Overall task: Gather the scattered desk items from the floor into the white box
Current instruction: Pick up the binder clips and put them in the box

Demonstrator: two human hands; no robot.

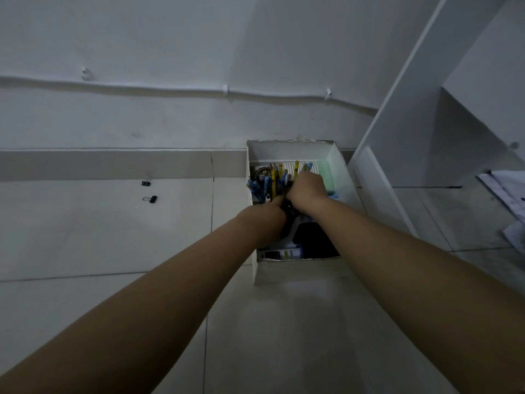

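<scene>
Two bare arms reach down into a white box [338, 166] that stands on the pale tiled floor [113, 237], its far end against the wall's grey skirting strip. The box is a long open cardboard rectangle with plain matte walls. At its far end lies a bunch of slim blue and yellow pens [274, 177] on a ribbed white sheet, beside a round dark tin [261, 174] in the far left corner; the tin's printing is too small to read. A pale green pad [324, 172] lies along the box's right wall, and a flat black case [312, 240] fills the near right corner.

The right hand [308, 187] is fisted over the pens, its grip curled, though what it pinches cannot be told. The left hand [268, 217] dips into the box beside it, fingers hidden among dark objects, so its grip cannot be told.

Two small black metal binder clips [149, 191] lie on the floor well to the left of the box, close to the skirting. A white shelf unit [426, 109] rises at right, with loose papers [508, 191] on the floor beside it.
</scene>
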